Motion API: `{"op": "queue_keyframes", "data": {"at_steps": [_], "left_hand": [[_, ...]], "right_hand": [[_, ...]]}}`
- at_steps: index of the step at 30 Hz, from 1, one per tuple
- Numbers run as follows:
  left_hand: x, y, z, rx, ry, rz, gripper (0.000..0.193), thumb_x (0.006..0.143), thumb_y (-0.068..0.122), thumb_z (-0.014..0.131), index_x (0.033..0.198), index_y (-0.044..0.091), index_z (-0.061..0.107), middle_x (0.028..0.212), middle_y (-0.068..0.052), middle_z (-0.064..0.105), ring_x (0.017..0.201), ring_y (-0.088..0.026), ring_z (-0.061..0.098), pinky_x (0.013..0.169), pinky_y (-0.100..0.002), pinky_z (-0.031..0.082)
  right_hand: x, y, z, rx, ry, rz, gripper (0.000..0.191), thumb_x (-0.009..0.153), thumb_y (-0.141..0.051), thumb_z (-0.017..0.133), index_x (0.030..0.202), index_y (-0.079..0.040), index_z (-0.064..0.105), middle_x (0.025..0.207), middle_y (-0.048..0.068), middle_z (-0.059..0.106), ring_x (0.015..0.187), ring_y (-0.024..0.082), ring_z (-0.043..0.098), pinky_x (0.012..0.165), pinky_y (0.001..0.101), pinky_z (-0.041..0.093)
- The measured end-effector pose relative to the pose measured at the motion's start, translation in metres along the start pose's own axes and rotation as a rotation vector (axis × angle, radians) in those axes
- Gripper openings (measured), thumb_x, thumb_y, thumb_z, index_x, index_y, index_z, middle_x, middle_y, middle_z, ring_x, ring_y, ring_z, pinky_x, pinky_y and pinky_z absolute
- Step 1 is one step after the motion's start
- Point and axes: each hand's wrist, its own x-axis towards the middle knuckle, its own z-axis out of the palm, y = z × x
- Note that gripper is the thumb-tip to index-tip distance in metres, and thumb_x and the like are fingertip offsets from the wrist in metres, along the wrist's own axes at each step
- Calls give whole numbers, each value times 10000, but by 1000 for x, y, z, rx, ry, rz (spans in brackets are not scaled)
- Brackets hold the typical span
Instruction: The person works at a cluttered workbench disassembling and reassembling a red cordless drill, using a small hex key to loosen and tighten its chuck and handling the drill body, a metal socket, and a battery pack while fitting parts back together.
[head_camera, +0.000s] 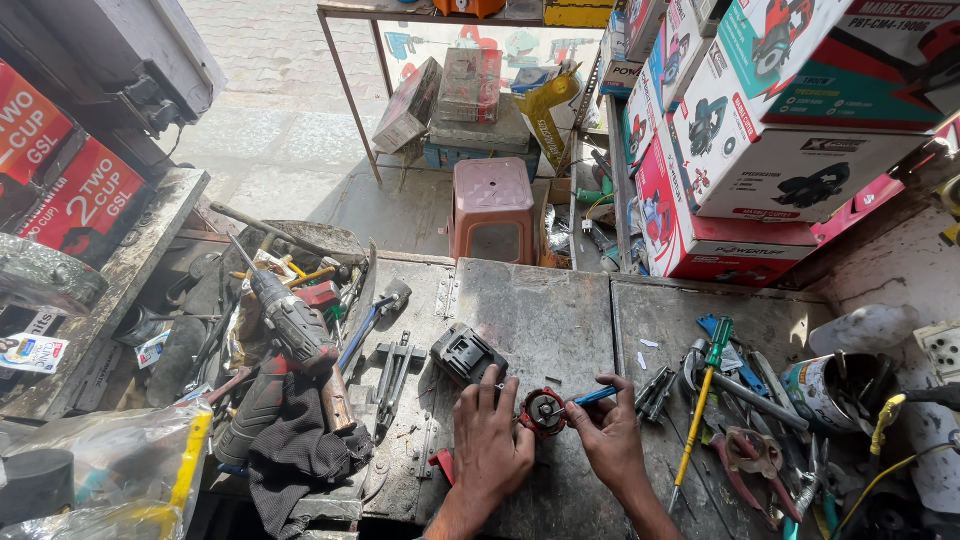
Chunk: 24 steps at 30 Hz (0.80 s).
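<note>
My left hand (490, 440) rests on the grey workbench (545, 315) and pinches a small round red and black motor part (546, 410) at its left side. My right hand (610, 432) grips a blue-handled screwdriver (592, 397) whose tip points left into that part. A black square tool housing (466, 355) lies just above my left hand, apart from it.
A cordless drill (290, 320) lies on a dark cloth (295, 440) among loose tools at the left. A green and yellow screwdriver (703, 400), pliers (750, 460) and a tin (830, 385) sit at the right. A pink stool (492, 205) and stacked tool boxes (760, 130) stand beyond the bench.
</note>
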Motion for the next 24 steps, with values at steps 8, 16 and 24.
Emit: {"op": "queue_keyframes", "data": {"at_steps": [8,16,24], "left_hand": [[3,2,36,-405,-47,22,544,780,161,741,1286,-11,638,1314,-201,619,1230,-383,567,1062,-496,414],[2,3,44,-717,-129,-234,348,852,131,733,1190,47,723,1286,-105,689,946,-223,778,752,-308,618],[5,1,44,-711,-103,-173,325,839,82,732,1160,31,728,1269,-113,681,946,-229,770,748,-301,603]], "right_hand": [[17,5,-5,-69,-78,32,486,916,-57,657,1253,-60,306,956,157,727,859,215,761,787,359,627],[17,3,0,-59,-60,42,492,914,-23,639,1224,-80,261,944,135,665,796,208,744,725,363,633],[19,-5,6,7,-89,43,492,922,27,615,1219,-86,240,912,153,663,759,198,721,692,353,612]]}}
